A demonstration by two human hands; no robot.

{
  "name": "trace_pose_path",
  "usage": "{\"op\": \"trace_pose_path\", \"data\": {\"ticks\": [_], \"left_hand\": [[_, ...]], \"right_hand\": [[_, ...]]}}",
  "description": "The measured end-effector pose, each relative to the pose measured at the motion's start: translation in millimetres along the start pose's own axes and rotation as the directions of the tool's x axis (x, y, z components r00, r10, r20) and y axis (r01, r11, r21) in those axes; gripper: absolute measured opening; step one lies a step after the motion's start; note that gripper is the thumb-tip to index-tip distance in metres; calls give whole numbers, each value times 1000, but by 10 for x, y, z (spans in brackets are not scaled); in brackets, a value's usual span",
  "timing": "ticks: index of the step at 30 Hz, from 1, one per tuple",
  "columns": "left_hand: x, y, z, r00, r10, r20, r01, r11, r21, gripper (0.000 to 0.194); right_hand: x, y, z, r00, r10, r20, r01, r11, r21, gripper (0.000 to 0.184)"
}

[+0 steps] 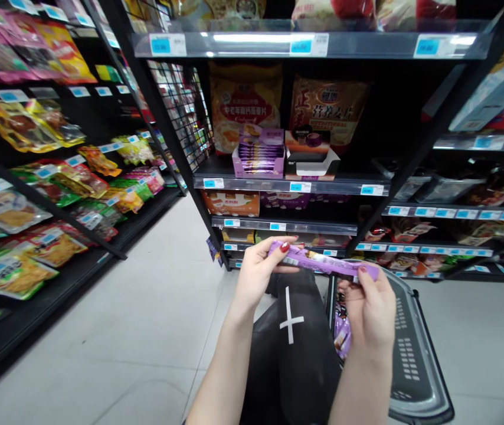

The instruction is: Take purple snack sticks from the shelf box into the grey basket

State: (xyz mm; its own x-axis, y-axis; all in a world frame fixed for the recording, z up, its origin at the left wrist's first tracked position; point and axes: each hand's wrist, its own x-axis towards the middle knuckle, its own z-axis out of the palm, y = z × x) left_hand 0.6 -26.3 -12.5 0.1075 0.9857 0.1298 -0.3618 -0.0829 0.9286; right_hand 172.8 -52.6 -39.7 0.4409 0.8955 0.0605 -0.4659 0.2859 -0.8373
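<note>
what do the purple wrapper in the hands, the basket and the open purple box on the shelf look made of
Purple wrapper: probably plastic film, semi-gloss, judging by its creases and highlights. Basket: seemingly moulded plastic, dark, matt, from its rows of slots. Purple box: likely printed cardboard, from its flat, straight-edged panels.

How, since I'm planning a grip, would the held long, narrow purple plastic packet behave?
The packet is probably light, being slim, and perhaps slippery, looking smooth. It may be stiffish, spanning nearly straight between left hand and right hand.
</note>
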Motion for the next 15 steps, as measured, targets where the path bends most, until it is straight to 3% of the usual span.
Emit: {"op": "trace_pose_path", "data": {"ticks": [7,10,15], "left_hand": [[-13,4,84,996,69,-54,-70,997,-20,42],[-22,5,118,986,144,-86,-145,989,5,31],[-30,10,70,983,182,8,-181,970,164,14]], "right_hand": [[-110,-133,-15,963,-268,-15,266,958,-104,31],[-125,-134,-29,937,-349,-1,347,932,-103,29],[-133,-156,-108,951,-308,-9,295,917,-268,25]]}}
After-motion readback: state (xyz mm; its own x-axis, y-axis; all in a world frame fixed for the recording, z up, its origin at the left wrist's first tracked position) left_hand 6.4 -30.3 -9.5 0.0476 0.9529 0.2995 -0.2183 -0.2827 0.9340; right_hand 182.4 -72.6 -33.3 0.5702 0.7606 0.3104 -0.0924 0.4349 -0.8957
